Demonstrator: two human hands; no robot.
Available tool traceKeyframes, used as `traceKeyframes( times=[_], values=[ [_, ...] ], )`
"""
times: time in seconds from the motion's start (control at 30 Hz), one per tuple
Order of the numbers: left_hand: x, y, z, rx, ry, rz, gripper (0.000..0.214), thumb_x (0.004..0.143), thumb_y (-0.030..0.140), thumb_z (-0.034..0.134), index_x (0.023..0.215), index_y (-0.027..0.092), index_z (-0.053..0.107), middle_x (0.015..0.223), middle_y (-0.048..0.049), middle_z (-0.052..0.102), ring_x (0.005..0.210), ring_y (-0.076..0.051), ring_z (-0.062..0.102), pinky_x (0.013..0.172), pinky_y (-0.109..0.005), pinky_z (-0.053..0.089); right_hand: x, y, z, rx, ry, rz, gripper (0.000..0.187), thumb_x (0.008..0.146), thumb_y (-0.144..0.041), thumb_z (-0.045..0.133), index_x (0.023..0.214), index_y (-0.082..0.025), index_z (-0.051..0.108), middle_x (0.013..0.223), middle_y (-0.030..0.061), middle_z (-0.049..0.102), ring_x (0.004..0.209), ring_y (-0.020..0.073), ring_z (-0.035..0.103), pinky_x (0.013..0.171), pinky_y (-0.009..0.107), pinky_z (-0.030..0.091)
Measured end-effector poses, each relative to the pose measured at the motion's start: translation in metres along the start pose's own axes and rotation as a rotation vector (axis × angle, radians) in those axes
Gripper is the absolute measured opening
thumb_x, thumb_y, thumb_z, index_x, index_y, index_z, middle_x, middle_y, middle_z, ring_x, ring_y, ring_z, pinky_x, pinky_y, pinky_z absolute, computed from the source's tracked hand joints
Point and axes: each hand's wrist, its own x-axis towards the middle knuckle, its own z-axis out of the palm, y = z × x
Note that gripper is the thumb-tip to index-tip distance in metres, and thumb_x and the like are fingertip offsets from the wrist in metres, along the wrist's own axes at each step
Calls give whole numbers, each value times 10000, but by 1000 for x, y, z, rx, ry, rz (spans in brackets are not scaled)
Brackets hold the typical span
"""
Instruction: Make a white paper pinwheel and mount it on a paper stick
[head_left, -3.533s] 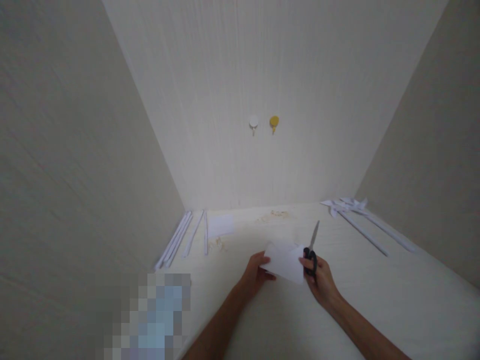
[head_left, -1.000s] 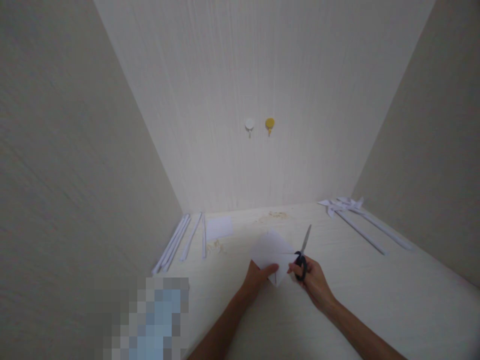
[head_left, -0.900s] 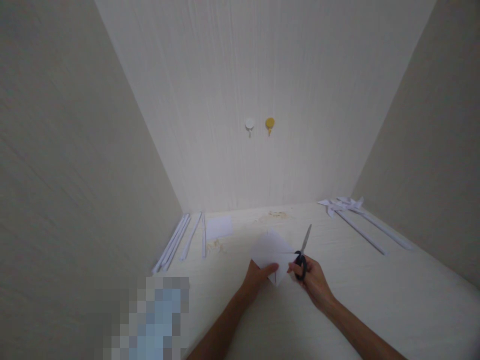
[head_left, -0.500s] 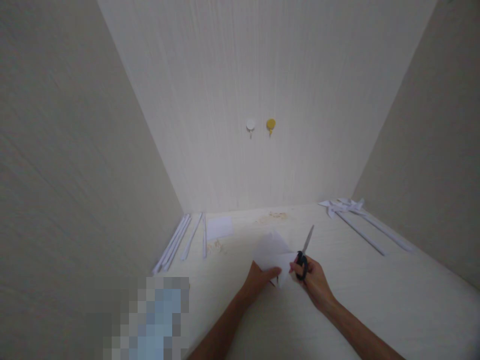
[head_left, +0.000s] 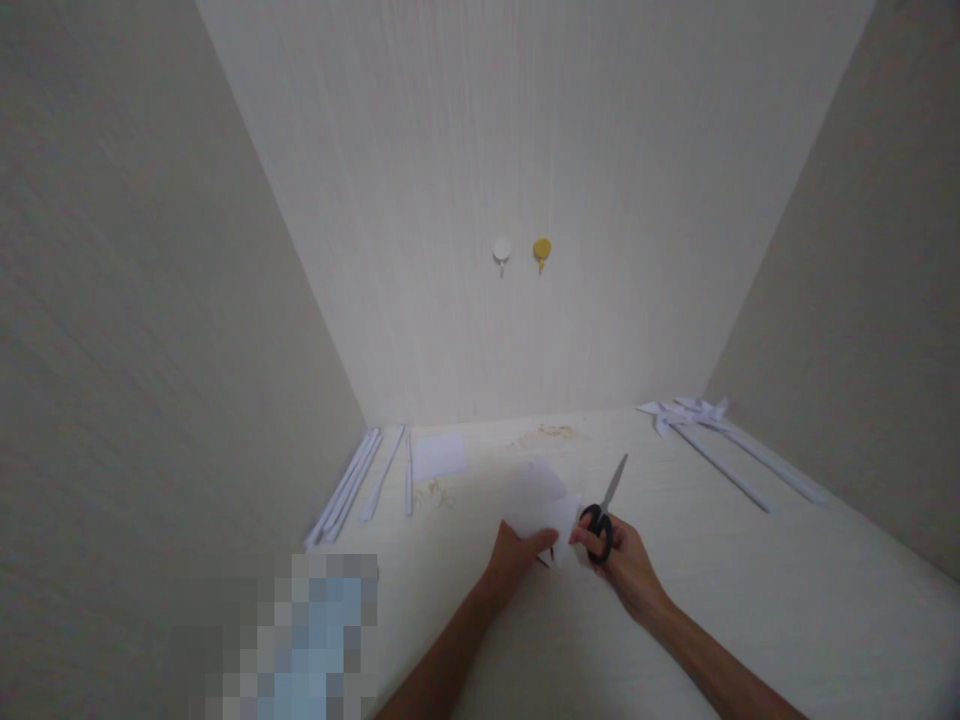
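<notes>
A white sheet of paper [head_left: 531,500] is pinched in my left hand [head_left: 517,552], thumb on top, fingers underneath. Thin dark strips, too small to name, show beside that thumb at the paper's lower edge. My right hand [head_left: 619,560] is closed round the black handles of a pair of scissors [head_left: 600,522], whose blades point up and away from the paper. The right thumb and fingertip are close to the sheet's right edge; whether they touch it I cannot tell.
Rolled paper sticks [head_left: 351,490] lie at the left, near a flat paper square [head_left: 440,456]. Small pale loops [head_left: 435,492] and more bits [head_left: 553,432] are on the table. Paper pinwheels [head_left: 686,412] on sticks lie at the right. White [head_left: 502,250] and yellow [head_left: 542,248] hooks hang on the wall.
The paper's right part, raised as a fold toward my right hand before, now lies flatter and further left. My right hand has turned the scissors slightly, their handles shifting left.
</notes>
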Motion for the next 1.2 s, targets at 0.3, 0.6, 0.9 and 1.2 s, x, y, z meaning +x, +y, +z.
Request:
traceKeyframes(
  times=[0.3, 0.6, 0.9, 1.2],
  values=[
    [-1, 7, 0, -13, 20, 5, 312, 569, 199, 649, 874, 131, 636, 896, -82, 660, 835, -215, 588, 775, -317, 441, -2, 5, 5, -130, -174, -30, 243, 518, -307, 718, 601, -159, 544, 466, -53, 478, 388, 68, 409, 358, 186, 335],
    [-3, 12, 2, 12, 36, -7, 280, 564, 182, 642, 839, 130, 644, 819, -64, 667, 785, -206, 592, 743, -307, 449, -9, 3, 10, -246, -158, -88, 209, 515, -259, 705, 570, -165, 526, 489, -44, 492, 451, 85, 415, 416, 197, 322],
    [-2, 10, 1, 27, -10, -4, 263, 568, 185, 635, 827, 138, 640, 813, -52, 671, 773, -199, 587, 730, -296, 452, -8, 10, 9, -237, -145, -97, 189, 542, -224, 687, 595, -159, 518, 519, -47, 469, 462, 74, 372, 423, 198, 276],
    [0, 5, -1, 26, 11, -21, 277, 554, 182, 657, 826, 132, 642, 836, -67, 666, 788, -204, 593, 737, -303, 451, -7, 12, 7, -213, -118, -122, 197, 549, -247, 693, 599, -164, 521, 535, -44, 474, 492, 89, 402, 456, 210, 309]
  ],
)
